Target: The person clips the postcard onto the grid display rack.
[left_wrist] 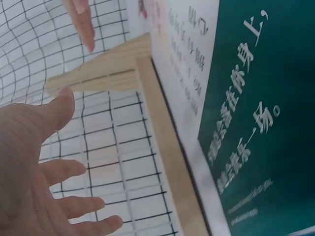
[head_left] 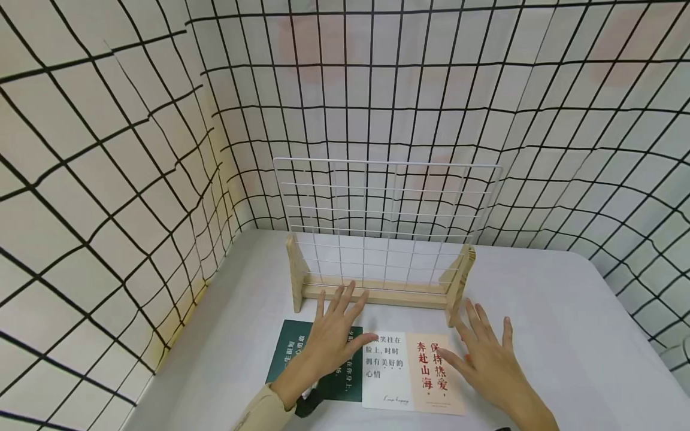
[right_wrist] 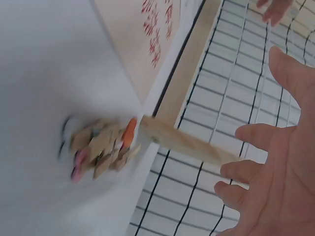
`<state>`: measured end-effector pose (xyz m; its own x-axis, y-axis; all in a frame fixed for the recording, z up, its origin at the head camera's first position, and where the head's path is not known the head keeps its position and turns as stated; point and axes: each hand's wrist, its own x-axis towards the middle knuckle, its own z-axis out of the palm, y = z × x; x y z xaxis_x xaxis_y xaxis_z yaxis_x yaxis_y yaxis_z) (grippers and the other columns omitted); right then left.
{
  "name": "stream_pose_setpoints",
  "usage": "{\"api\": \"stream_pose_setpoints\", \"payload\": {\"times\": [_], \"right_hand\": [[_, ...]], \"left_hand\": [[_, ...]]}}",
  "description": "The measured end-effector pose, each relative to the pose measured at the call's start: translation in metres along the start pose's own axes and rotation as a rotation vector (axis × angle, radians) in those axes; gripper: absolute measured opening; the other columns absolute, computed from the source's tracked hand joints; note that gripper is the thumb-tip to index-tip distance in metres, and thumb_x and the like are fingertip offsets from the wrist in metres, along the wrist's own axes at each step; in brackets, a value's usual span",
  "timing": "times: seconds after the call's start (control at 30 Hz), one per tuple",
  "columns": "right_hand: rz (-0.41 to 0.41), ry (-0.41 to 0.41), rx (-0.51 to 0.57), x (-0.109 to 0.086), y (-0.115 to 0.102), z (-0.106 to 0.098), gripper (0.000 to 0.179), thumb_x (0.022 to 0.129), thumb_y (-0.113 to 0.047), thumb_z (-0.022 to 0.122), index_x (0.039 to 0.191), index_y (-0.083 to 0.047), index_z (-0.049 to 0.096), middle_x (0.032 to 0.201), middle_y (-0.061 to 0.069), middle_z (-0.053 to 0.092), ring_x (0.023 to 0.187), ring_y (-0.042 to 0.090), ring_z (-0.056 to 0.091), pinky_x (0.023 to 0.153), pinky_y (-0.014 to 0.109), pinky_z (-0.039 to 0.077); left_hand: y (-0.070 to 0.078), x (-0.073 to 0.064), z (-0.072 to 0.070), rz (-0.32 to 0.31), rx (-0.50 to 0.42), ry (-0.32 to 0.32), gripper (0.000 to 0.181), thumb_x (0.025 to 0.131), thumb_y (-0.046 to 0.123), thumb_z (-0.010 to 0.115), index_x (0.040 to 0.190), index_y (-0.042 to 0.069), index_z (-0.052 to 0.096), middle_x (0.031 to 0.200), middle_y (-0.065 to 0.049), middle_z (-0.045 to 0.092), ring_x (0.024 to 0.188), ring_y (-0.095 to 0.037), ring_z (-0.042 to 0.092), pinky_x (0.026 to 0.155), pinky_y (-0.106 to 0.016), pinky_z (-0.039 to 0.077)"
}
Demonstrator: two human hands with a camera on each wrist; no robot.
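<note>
Left grip hangs above, right grip beside the printed cards, both spread wide, empty.

A white table, rounded at its far right corner, is enclosed behind and on both sides by pale walls marked with wavering black grid lines. Faint pink patches are seen on the wall behind the table, and a yellowish tint low beside its left edge. The table is softly lit.
</note>
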<state>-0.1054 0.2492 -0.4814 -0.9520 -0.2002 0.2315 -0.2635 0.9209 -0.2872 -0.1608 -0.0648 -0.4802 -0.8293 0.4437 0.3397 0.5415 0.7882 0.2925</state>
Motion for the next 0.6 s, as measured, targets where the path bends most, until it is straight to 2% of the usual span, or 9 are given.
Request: {"api": "stream_pose_setpoints", "payload": {"times": [0.13, 0.33, 0.5, 0.6], "right_hand": [[0.026, -0.005, 0.01, -0.005, 0.012, 0.001, 0.079, 0.099, -0.054, 0.061, 0.16, -0.01, 0.037, 0.171, 0.024, 0.018, 0.16, 0.042, 0.012, 0.12, 0.068, -0.021], [0.067, -0.055, 0.109, -0.012, 0.031, 0.001, 0.076, 0.103, -0.049, 0.058, 0.164, -0.015, 0.029, 0.17, 0.027, 0.016, 0.158, 0.049, 0.013, 0.116, 0.072, -0.022], [0.094, -0.048, 0.122, -0.015, 0.05, 0.003, 0.072, 0.103, -0.046, 0.058, 0.162, -0.012, 0.033, 0.169, 0.031, 0.015, 0.156, 0.053, 0.012, 0.114, 0.076, -0.02], [0.106, -0.036, 0.131, -0.015, 0.06, 0.005, 0.069, 0.104, -0.045, 0.057, 0.159, -0.009, 0.038, 0.168, 0.033, 0.016, 0.156, 0.053, 0.011, 0.113, 0.077, -0.021]], "left_hand": [[0.003, 0.004, 0.007, 0.004, -0.047, -0.02, 0.083, 0.09, 0.054, 0.073, 0.158, 0.018, 0.043, 0.166, -0.016, 0.037, 0.149, -0.042, 0.041, 0.123, -0.07, 0.018], [0.011, 0.005, 0.02, 0.01, -0.095, -0.03, 0.075, 0.087, 0.05, 0.079, 0.149, 0.015, 0.056, 0.145, -0.016, 0.055, 0.133, -0.033, 0.05, 0.119, -0.065, 0.029], [0.016, 0.012, 0.032, 0.033, -0.096, -0.016, 0.071, 0.084, 0.049, 0.082, 0.145, 0.018, 0.062, 0.128, -0.009, 0.057, 0.115, -0.024, 0.053, 0.103, -0.049, 0.038], [0.019, 0.018, 0.039, 0.038, -0.112, -0.015, 0.068, 0.082, 0.048, 0.085, 0.141, 0.02, 0.066, 0.119, -0.004, 0.057, 0.107, -0.019, 0.051, 0.091, -0.037, 0.036]]}}
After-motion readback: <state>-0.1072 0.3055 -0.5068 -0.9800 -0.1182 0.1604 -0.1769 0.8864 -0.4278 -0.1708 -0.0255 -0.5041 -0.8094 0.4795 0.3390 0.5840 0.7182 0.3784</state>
